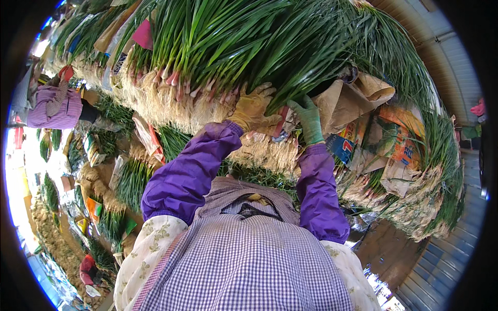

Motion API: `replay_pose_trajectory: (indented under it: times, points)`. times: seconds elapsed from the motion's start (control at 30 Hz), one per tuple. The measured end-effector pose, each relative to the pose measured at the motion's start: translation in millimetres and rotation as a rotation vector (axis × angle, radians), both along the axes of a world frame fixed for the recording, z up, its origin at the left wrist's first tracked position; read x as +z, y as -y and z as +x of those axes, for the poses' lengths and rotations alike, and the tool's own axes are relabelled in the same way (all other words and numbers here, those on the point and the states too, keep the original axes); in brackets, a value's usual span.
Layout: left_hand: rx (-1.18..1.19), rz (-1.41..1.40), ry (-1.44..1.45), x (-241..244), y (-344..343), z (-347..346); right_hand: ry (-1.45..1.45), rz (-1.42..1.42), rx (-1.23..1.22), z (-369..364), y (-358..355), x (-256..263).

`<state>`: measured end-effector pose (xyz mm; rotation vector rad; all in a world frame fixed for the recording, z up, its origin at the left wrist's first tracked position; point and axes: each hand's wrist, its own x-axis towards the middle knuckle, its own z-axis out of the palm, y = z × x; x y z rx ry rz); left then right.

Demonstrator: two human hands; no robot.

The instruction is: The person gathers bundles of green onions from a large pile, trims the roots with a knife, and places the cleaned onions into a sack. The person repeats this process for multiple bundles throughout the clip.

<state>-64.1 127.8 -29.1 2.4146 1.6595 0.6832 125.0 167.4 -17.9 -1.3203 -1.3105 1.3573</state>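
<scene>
My left hand, in a soiled yellow glove, lies against the root end of a thick row of green garlic plants. Its fingers are spread, with nothing plainly held in them. Close by on the right, my right hand wears a green glove. Its fingertips touch long green leaves that come down between the two hands; whether they grip is unclear. Between the gloves stands a narrow red strip. Below it hang pale roots of another bundle. Purple sleeves cover both forearms.
Brown paper and printed sacking lie among the plants on the right. More rooted bundles curve along that side. A co-worker in a purple checked top is at far left. Further bundles lie on the ground behind.
</scene>
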Motion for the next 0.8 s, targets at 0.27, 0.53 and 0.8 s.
replay_pose_trajectory:
  times: [0.27,0.53,0.8]
  points:
    - [0.083,0.082,0.067,-6.7,-6.6,14.1,-0.132,-0.092,-0.032,3.2,-10.5,-31.6]
    - [0.14,0.145,0.065,-15.5,-6.6,13.7,0.004,-0.215,-0.3,24.2,25.3,-48.3]
    - [0.189,0.099,-0.047,-19.1,-7.8,17.8,-0.014,-0.16,-0.24,60.0,37.0,-46.0]
